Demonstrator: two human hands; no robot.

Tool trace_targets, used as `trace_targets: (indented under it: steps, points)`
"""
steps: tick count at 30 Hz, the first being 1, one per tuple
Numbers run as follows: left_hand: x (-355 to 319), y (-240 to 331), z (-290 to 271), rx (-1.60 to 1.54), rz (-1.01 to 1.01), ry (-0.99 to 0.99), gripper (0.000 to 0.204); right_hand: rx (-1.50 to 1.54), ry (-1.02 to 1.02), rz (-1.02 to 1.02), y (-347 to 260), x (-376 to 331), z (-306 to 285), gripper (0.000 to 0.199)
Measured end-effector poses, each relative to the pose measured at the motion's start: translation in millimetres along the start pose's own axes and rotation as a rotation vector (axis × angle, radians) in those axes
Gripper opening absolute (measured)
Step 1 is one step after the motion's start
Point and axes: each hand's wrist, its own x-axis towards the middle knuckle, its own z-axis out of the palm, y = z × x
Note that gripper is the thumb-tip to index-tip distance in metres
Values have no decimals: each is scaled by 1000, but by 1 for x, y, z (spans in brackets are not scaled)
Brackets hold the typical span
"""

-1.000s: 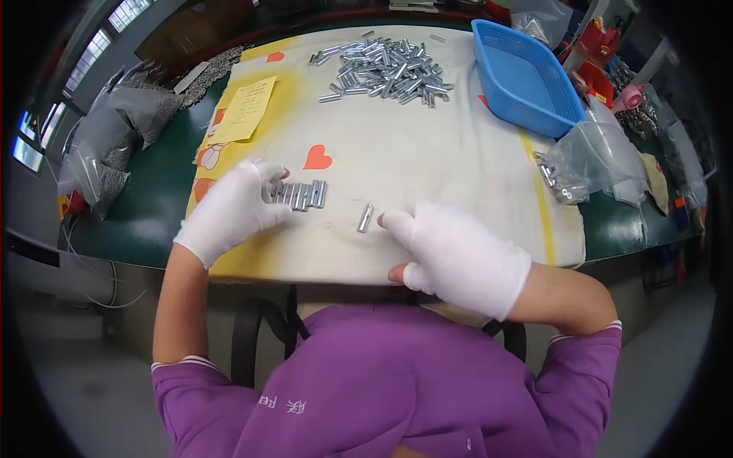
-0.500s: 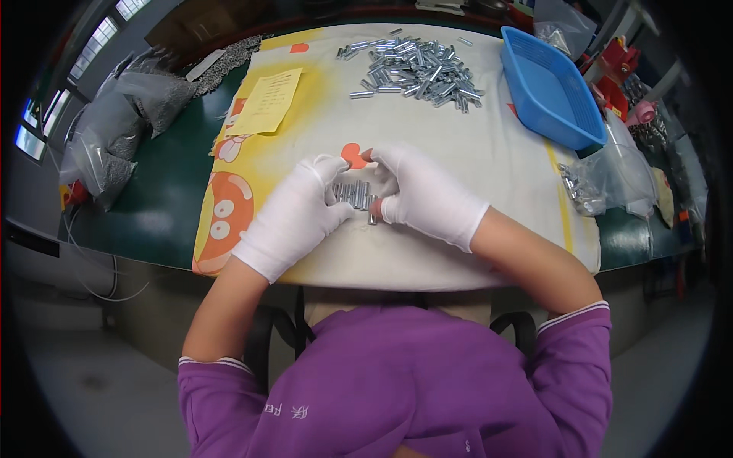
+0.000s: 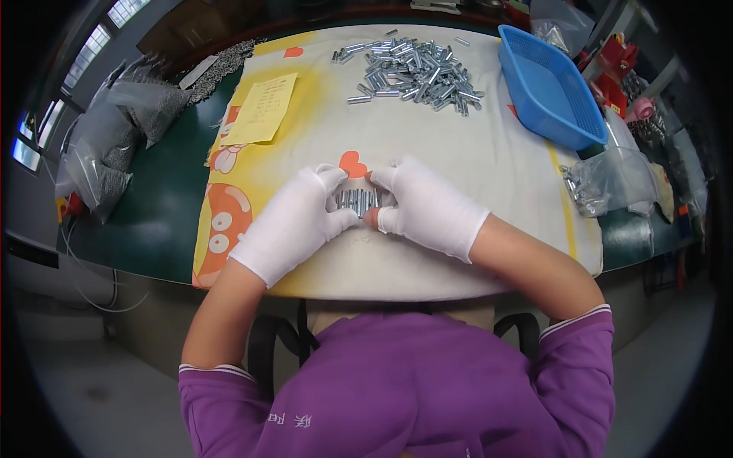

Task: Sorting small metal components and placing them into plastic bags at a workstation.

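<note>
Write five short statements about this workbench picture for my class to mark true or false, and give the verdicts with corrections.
1. The left hand and the right hand both wear white gloves. True.
2. The row of metal pieces lies beyond the heap of metal pieces, farther from the person. False: the row is nearer the person, between the two hands.
3. The yellow paper lies to the left of the heap. True.
4. The blue basket stands to the left of the heap. False: the basket stands to its right.
5. The person's sleeves are green. False: the sleeves are purple.
</note>
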Motion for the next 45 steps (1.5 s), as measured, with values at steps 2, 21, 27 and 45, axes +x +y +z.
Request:
trace_targets:
  steps: [2, 21, 27, 45]
  points:
    - [3, -8, 3, 89, 63, -5, 32, -35, -9, 14, -4, 2, 1, 28]
    - [-16, -4, 28, -289, -139, 179, 55, 327, 30, 59, -3, -10, 18, 26]
    - [-4, -1, 15, -248, -155, 54, 64, 352, -13, 123, -5, -6, 10, 27]
    - [-1, 12, 11, -289, -129, -60, 80, 162, -45, -278, 0, -2, 11, 25]
